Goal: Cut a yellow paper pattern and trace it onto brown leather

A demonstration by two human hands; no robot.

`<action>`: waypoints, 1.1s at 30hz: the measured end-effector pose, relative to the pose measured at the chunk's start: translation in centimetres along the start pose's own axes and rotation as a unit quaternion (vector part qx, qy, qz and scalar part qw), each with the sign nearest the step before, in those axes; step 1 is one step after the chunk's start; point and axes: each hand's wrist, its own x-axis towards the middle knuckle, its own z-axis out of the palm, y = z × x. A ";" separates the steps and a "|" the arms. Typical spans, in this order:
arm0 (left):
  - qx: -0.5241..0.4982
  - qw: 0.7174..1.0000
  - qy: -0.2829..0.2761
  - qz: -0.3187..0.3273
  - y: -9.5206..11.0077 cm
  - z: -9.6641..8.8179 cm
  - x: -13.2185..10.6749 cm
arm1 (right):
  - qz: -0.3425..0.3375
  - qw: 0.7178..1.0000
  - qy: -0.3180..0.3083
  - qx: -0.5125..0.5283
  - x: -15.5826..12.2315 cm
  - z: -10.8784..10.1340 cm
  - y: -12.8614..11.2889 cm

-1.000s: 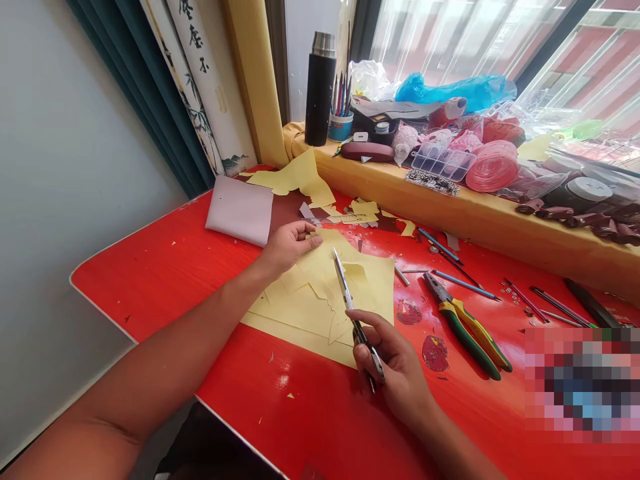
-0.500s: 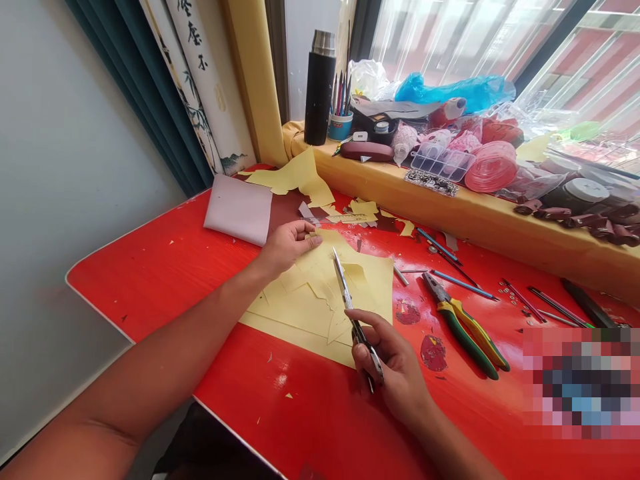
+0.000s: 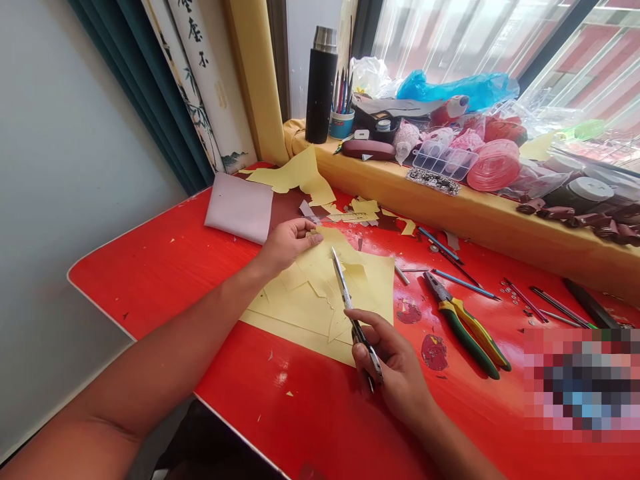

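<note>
My right hand (image 3: 393, 363) is closed round a pair of metal scissors (image 3: 343, 280), whose blades look nearly together and point away from me over the yellow paper (image 3: 370, 313). Several cut pieces and lines show on that sheet, which lies flat on the red table. At the sheet's far left edge my left hand (image 3: 293, 243) pinches a bit of yellow paper between thumb and fingers; its exact outline is partly hidden. The scissor tips are just right of the left fingertips, apart from them.
Pliers (image 3: 467, 327) with green and yellow handles lie right of the paper, near several thin pencils or rods (image 3: 465, 285). Paper scraps (image 3: 363, 210) and a pale folded sheet (image 3: 237, 207) lie behind. A black flask (image 3: 320, 93) stands on the cluttered sill (image 3: 380, 173).
The picture has shifted very slightly. Both hands, the scissors and the paper keep practically the same places.
</note>
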 end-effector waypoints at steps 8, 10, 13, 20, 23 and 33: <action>0.010 1.000 -0.001 0.005 -0.2 -0.1 0.0 | 0.002 1.000 -0.004 -0.002 0.0 0.0 0.0; 0.013 1.000 0.000 0.006 -0.2 -0.2 0.1 | -0.003 1.000 -0.002 -0.008 0.0 0.0 -0.1; 0.011 1.000 0.002 0.006 -0.3 -0.2 0.1 | -0.014 1.000 0.004 -0.025 0.1 0.0 -0.1; 0.021 1.000 -0.002 0.007 -0.3 -0.3 0.1 | -0.012 1.000 -0.009 -0.012 0.1 0.0 0.1; 0.020 1.000 -0.004 0.006 -0.4 -0.3 0.2 | -0.019 1.000 -0.007 -0.021 0.1 0.0 0.0; 0.033 0.999 -0.004 -0.001 -0.3 -0.4 0.2 | -0.007 1.000 -0.020 0.007 0.0 0.0 0.0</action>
